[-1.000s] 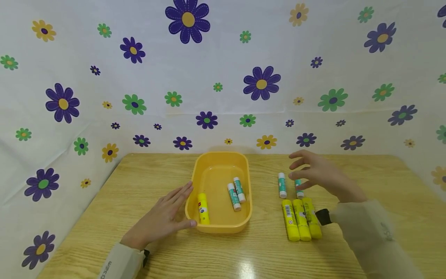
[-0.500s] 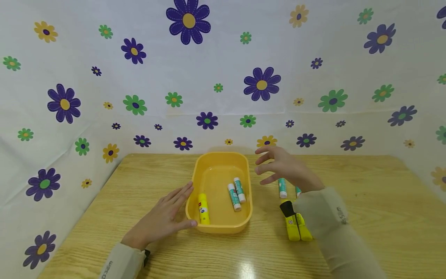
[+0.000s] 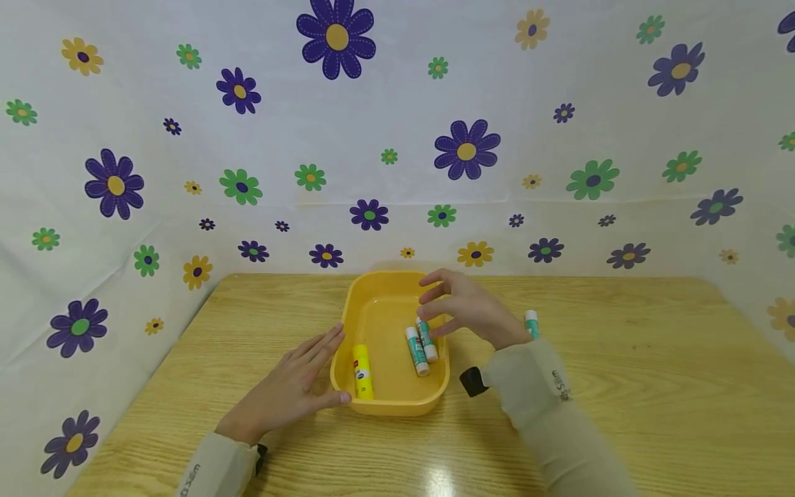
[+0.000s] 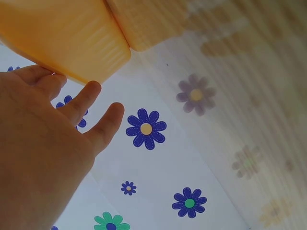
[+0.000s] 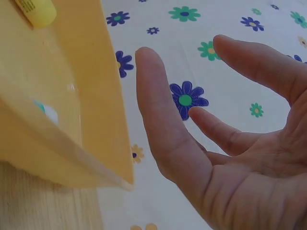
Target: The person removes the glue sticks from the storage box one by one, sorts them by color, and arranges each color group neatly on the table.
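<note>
Inside the yellow-orange plastic tray (image 3: 397, 408) lie a yellow glue stick (image 3: 363, 376) along the left side and two teal-and-white glue sticks, the nearer one (image 3: 417, 352) side by side with the other (image 3: 429, 348). My left hand (image 3: 282, 386) rests against the tray's left side, fingers straight at the rim and thumb at the near corner. Over the tray's right rim hovers my right hand (image 3: 468, 310), fingers spread and bent slightly. The right wrist view shows nothing between that thumb and fingers. One more teal glue stick (image 3: 531, 323) stays partly visible behind the right wrist.
Wood-grain table (image 3: 671, 386) extends on both sides of the tray. A white cloth with printed flowers (image 3: 397, 103) hangs behind it. My right sleeve (image 3: 546, 407) covers the spot where yellow glue sticks lay in the earlier frames.
My right hand has moved left from above the loose glue sticks to the tray's right rim, its sleeve now covering the yellow ones. The left hand and tray stay put.
</note>
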Motion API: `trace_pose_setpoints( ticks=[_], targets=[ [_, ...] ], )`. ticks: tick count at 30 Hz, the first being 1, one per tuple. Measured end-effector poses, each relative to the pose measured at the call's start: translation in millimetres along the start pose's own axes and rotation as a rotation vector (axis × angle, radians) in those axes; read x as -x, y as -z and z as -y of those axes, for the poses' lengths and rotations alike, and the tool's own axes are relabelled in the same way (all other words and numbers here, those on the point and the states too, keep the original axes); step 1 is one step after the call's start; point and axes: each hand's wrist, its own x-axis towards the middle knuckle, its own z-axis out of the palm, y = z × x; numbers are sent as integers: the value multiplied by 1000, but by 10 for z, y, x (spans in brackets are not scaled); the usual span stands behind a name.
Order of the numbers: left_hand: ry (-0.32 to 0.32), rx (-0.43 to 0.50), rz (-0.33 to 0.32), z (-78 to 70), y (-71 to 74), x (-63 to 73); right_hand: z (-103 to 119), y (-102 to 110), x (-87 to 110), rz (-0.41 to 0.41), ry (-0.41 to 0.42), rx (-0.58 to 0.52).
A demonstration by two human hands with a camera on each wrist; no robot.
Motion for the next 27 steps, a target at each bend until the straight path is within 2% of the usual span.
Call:
trace_pose_setpoints(
  ticks=[6,23,27],
  targets=[
    [8,7,7,-10,3,-18,-50,-134,-40,23,-5,-56],
    [9,8,5,-22,-1,-45,-227,-464,-62,13,-72,-82],
    [15,-4,0,-10,-1,-20,-268,-536,-55,35,-76,-100]
  ],
)
